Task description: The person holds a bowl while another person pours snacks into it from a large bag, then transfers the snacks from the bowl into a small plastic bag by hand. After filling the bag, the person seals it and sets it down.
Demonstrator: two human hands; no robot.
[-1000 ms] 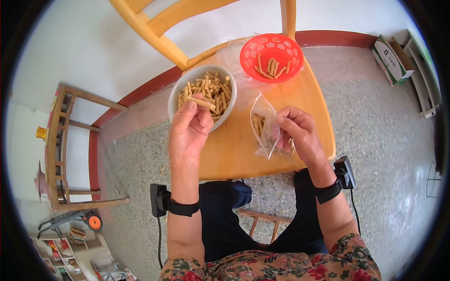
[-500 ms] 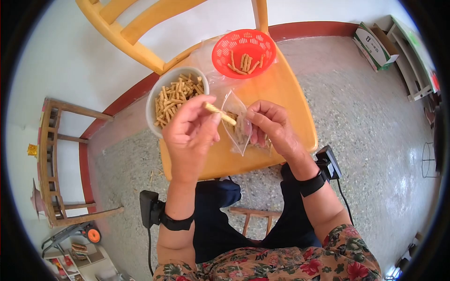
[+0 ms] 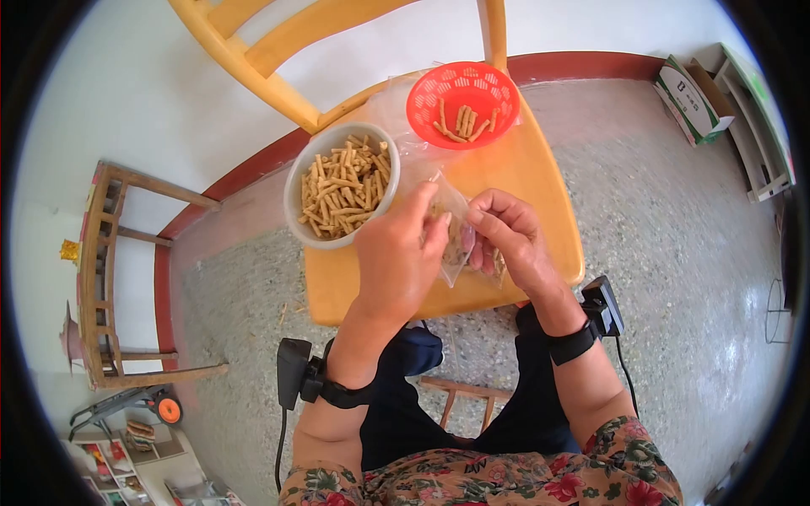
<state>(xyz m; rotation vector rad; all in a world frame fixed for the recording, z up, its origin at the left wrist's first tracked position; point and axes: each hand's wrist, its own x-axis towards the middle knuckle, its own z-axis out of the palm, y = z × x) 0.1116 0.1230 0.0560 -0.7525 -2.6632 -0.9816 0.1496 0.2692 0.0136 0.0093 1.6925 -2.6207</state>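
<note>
My right hand [image 3: 510, 238] pinches the side of a small clear zip bag [image 3: 456, 221], whose mouth is spread toward the left. Short tan sticks show dimly through the plastic. At the bag's mouth is my left hand [image 3: 398, 246], back turned up and fingers closed; what they hold is hidden. Just left of the bag stands a grey-white bowl [image 3: 294, 204] heaped with short tan sticks [image 3: 344, 187]. Behind the bag, a red plastic basket [image 3: 419, 88] holds several more sticks.
Everything stands on a yellow wooden chair seat [image 3: 540, 190], with its backrest [image 3: 295, 38] at the far side. Clear plastic [image 3: 384, 105] lies under the basket. A wooden frame [image 3: 101, 278] is on the left, a cardboard box [image 3: 696, 101] at the far right.
My left hand has moved right to the bag's mouth and turned its back up; the tan stick it pinched is now out of clear sight. My right hand keeps the bag.
</note>
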